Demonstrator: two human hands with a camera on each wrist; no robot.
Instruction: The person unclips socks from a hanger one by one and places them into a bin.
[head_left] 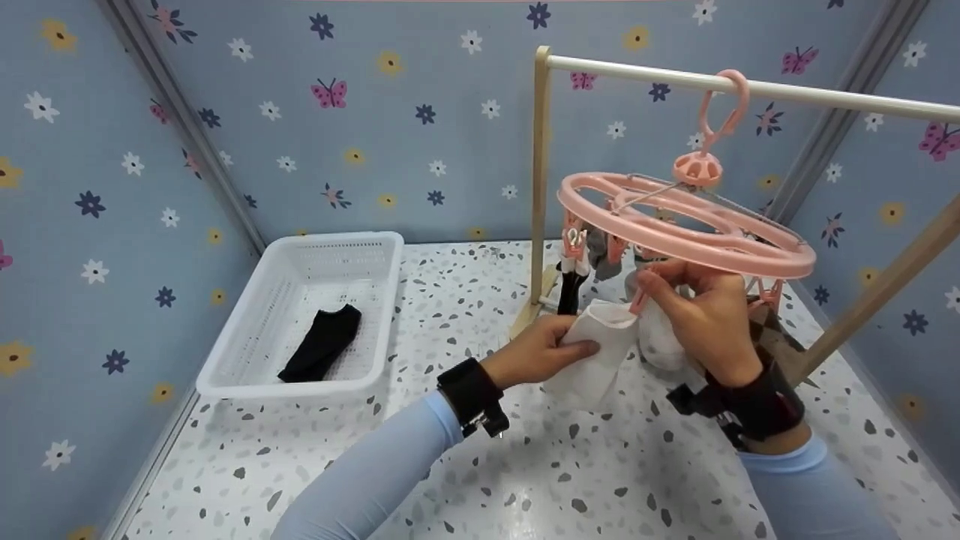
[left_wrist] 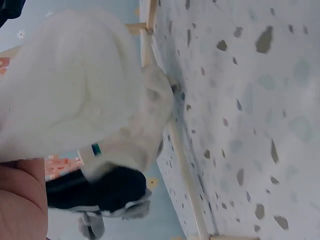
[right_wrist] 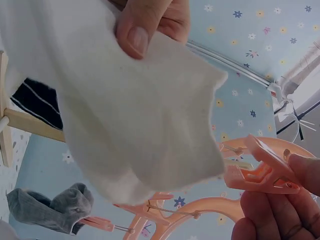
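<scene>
White sock (head_left: pixel 592 384), black sock (head_left: pixel 324 345), white basket (head_left: pixel 292 390); peg (right_wrist: pixel 267 155) and hanger (head_left: pixel 675 244) are pink. Grey flecks dot the white desk (head_left: pixel 465 495); white, yellow and navy flowers (head_left: pixel 390 62) and pink butterflies (head_left: pixel 330 93) pattern the blue wall (head_left: pixel 420 75).

Small booth, flowered walls (head_left: pixel 450 142), grey corner strips (head_left: pixel 160 75)

White sock (left_wrist: pixel 70 80) close up, left hand (left_wrist: pixel 22 205) against it; dark sock (left_wrist: pixel 110 187) beyond; speckled tabletop (left_wrist: pixel 260 125) at right.
</scene>
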